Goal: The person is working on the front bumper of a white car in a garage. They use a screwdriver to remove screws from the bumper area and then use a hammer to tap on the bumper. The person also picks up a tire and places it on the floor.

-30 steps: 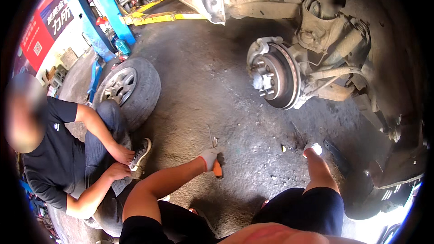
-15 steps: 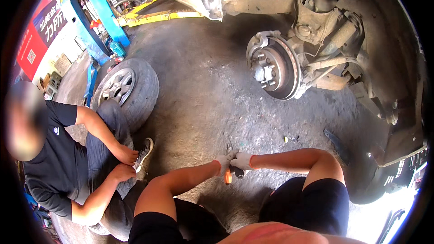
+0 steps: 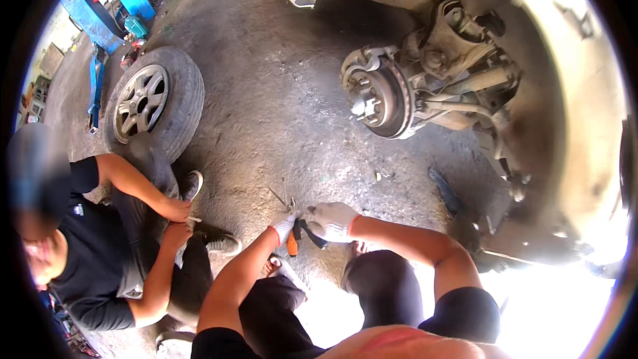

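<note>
My left hand, in a white knit glove with a red cuff, is closed around an orange-handled screwdriver. Its thin shaft points up and left past my fingers. Against the same hand is a black-handled tool that looks like pliers; its two handles spread downward and a pointed metal tip shows above the glove. My right hand, gloved alike, is closed just to the right, its fingertips almost at the left hand. What those right fingers pinch is hidden.
Ahead to the right are a bare brake disc and hub under a raised vehicle. A wheel lies at the left, near a blue lift post. Another person sits at my left. A dark flat piece lies on the floor.
My view has shifted, and both hands appear further left and higher in it. They have come slightly apart, and the black handles now spread beside the orange one.
</note>
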Motion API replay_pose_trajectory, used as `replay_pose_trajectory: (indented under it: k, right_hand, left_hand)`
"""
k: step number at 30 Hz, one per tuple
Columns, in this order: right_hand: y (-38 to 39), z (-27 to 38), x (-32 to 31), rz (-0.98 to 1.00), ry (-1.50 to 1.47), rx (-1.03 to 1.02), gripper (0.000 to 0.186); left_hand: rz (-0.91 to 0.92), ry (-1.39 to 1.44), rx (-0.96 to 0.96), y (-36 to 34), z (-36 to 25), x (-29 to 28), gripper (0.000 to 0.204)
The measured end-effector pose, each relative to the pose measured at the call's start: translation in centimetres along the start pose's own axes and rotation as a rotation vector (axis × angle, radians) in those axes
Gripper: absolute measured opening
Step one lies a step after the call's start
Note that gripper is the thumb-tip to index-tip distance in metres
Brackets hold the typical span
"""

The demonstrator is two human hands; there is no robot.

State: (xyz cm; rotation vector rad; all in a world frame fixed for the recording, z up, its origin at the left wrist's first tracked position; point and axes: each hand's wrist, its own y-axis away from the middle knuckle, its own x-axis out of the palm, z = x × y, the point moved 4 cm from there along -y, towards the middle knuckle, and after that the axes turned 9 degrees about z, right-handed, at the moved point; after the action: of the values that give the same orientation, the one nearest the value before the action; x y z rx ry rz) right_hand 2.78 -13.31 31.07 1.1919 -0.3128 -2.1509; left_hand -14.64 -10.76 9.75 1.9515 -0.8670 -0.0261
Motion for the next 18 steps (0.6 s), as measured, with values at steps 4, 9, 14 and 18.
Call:
replay_pose_trajectory:
  k: [4,9,14,18]
  right_hand:
    - [13.2,2.1,-2.8,-0.197,-0.152,0.219,0.039]
    - [34.6,11.6,-9.7,-0.030,-0.271,0.716,0.042]
    - [49.2,15.0,-15.8,-0.275,-0.607,0.582,0.035]
    - [53.3,13.2,-11.6,-0.211,-1.140,0.607,0.025]
  left_hand:
    - [-0.099,0.289,-0.099,12.6,-1.7,4.1,0.021]
    - [-0.129,0.408,0.003,35.3,-4.7,11.8,0.019]
    - [-0.388,-0.748,-0.122,50.1,-0.3,9.3,0.044]
    - [-0.622,-1.168,-0.381,63.1,3.1,11.3,0.042]
